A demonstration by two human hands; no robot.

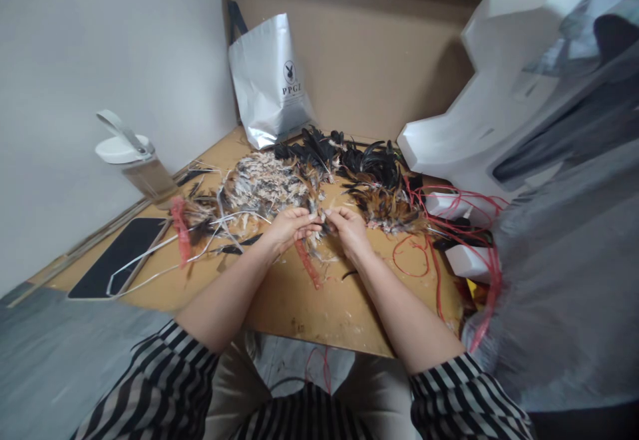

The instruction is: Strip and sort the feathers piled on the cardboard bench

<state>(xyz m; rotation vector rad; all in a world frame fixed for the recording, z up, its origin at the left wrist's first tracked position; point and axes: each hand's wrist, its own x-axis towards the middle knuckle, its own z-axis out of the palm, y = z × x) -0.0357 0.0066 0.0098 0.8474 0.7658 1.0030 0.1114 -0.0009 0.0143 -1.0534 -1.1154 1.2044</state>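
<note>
1. Both hands meet at the middle of the wooden surface (299, 307): my left hand (292, 225) has its fingers curled and pinched on a small bunch of feathers (322, 225), and my right hand (349, 227) pinches the same bunch from the other side.
2. That bunch sits between my fingertips, just above the surface, at the near edge of the big feather heap.
3. Just below my hands a red strip (308, 265) lies on the surface, slanting toward me.
4. Behind my left hand spreads a pale speckled feather pile (262, 187); black feathers (349, 154) lie farther back, and brown-orange ones (387, 210) sit beside my right hand.
5. Red cords (439, 253) loop across the right part of the surface, around white blocks (469, 260).
6. To my left lie white straps (150, 260) and a black mat (120, 257), with a white-lidded bottle (134, 157) by the wall.
7. At the back stands a silver bag (269, 80).
</note>
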